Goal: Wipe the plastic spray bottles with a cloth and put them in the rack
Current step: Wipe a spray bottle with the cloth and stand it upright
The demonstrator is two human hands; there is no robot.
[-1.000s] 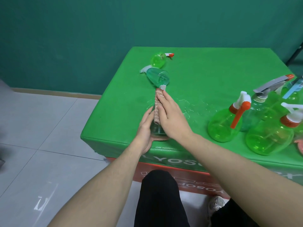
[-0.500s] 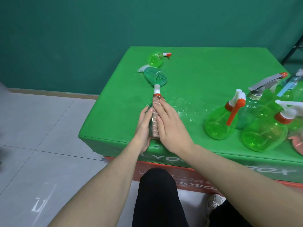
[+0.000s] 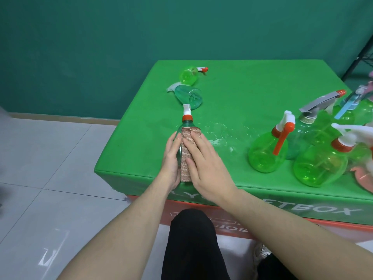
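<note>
We hold one spray bottle at the near left edge of the green tabletop. It seems to stand upright with its orange collar and white nozzle above our fingers. Our left hand lies with almost straight fingers against its left side. Our right hand presses a brownish cloth flat on its front, fingers also nearly straight, so neither hand really closes around the bottle.

We think the main risk is here: the bottle is only squeezed between two flat hands, very near the tabletop edge. If the cloth slides too hard downward or sideways, the bottle may slip out and fall to the floor.

Just to the right there is spilled water on the tabletop. A wet base probably slides more easily, and the cloth may take up this water and leave the plastic wet again.

Two more bottles lie on their sides at the far left, and a tight group stands at the right. A wide move of the right elbow could knock these. We cannot see the rack for certain.
</note>
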